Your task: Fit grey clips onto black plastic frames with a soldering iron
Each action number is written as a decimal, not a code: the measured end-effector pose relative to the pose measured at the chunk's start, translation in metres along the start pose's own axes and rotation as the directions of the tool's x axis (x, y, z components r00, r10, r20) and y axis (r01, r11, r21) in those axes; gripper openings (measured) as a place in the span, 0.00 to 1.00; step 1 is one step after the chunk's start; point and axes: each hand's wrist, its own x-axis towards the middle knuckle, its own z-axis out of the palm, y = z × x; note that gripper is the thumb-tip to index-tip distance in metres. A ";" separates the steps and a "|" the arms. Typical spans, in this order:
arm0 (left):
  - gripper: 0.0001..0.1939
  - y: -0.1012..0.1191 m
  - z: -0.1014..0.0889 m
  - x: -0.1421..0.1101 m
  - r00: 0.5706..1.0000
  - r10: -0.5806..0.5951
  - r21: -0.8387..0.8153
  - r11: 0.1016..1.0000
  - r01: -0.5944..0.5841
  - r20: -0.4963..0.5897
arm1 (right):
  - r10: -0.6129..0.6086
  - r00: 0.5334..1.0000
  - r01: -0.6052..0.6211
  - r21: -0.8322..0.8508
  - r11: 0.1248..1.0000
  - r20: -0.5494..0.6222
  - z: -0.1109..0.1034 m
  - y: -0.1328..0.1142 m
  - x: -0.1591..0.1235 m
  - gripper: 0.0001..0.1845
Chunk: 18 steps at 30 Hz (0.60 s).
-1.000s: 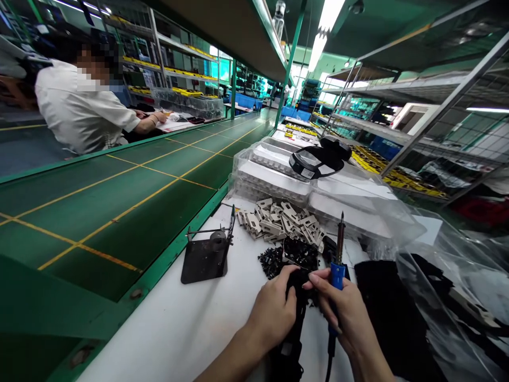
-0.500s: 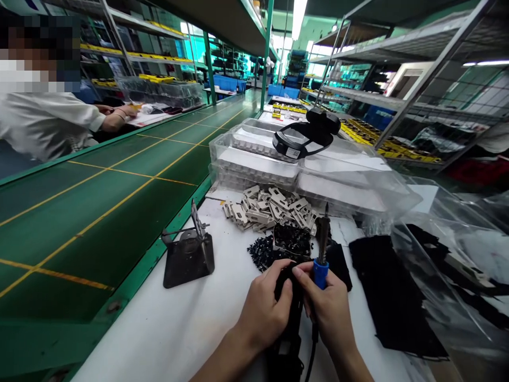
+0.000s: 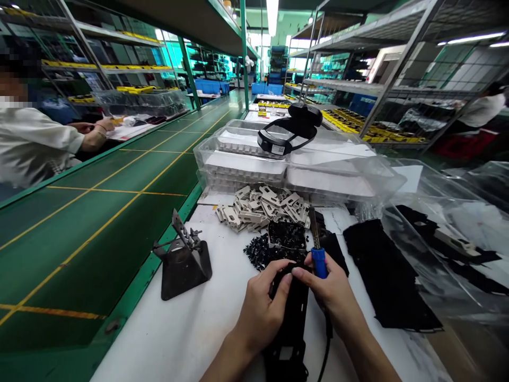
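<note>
Both hands meet at the upper end of a long black piece with cutouts [image 3: 293, 323], which could be fabric or plastic. My left hand [image 3: 260, 307] pinches its left edge between thumb and fingers. A soldering iron with a blue handle [image 3: 318, 261] is held in my right hand [image 3: 334, 292], tip pointing up and away. My right thumb also presses on the black piece's upper end; whatever is between the fingertips is hidden. Just beyond lie a small box of black parts [image 3: 287, 236], a spilled heap of small black parts [image 3: 256, 252] and a pile of off-white plastic parts [image 3: 262, 207].
A metal iron stand [image 3: 185, 268] is on the white table at left, beside a green conveyor belt [image 3: 119, 212]. Clear plastic trays [image 3: 242, 164] with a black headset [image 3: 274, 143] stand behind. Black sheets [image 3: 387, 276] lie at right. A person [image 3: 35, 138] sits across the belt.
The view has swung slightly right. The soldering iron now leans more to the left, and more of the black piece shows between my arms. Both hands keep their hold.
</note>
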 end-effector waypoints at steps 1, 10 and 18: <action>0.11 0.000 0.000 0.000 1.000 -0.020 -0.009 1.000 0.020 0.006 | 0.033 0.999 -0.035 0.049 0.998 0.038 0.000 0.000 0.001 0.22; 0.11 -0.006 0.001 0.001 0.999 -0.005 -0.039 0.999 0.007 0.050 | 0.159 0.963 -0.199 0.173 0.965 0.218 -0.004 -0.004 0.001 0.23; 0.11 -0.004 0.001 0.000 0.999 -0.035 0.023 0.999 0.035 0.040 | 0.161 0.963 -0.191 0.129 0.973 0.216 -0.005 -0.005 0.000 0.24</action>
